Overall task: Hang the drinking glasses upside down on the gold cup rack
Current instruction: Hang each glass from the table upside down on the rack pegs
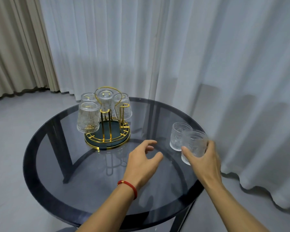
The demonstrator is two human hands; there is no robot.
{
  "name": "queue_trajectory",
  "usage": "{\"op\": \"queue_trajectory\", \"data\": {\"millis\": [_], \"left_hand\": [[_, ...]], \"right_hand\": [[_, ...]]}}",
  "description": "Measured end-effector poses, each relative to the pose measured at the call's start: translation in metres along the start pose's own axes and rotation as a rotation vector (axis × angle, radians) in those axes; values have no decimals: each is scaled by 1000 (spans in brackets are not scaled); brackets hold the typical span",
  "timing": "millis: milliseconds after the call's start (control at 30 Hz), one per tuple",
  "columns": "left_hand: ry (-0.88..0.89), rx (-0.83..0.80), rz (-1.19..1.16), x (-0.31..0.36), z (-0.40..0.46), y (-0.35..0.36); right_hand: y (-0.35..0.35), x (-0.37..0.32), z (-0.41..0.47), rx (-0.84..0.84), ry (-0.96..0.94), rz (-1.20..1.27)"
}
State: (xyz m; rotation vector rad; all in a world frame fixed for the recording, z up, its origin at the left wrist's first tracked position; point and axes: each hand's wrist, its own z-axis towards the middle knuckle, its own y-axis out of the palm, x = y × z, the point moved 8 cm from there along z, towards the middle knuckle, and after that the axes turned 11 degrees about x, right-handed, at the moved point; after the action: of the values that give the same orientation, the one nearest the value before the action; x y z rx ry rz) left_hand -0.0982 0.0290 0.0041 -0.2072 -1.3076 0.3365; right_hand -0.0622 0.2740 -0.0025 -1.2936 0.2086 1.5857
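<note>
Right hand (206, 158) around ribbed glass (193, 146)

A home living space: sheer white curtains (157, 47) hang to the pale tiled floor (15, 131) from 12 to 3 o'clock, beige drapes (12, 47) at 10 o'clock, behind a round smoked-glass bench (57, 164).

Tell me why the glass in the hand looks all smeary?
In the head view, the glass in the right hand is motion-blurred, so its edges smear; the standing glass beside it and the gold rack look sharper. The dark glass table mirrors the rack.
</note>
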Motion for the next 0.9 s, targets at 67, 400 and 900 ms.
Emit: {"op": "queue_trajectory", "data": {"millis": [67, 400, 900], "left_hand": [[-88, -96, -145, -1, 0, 4], [-274, 1, -438, -15, 17, -36], [-98, 106, 23, -68, 64, -87]], "right_hand": [[4, -21, -7, -67, -129, 88], [63, -89, -61, -430, -427, 238], [110, -98, -44, -308, 81, 542]]}}
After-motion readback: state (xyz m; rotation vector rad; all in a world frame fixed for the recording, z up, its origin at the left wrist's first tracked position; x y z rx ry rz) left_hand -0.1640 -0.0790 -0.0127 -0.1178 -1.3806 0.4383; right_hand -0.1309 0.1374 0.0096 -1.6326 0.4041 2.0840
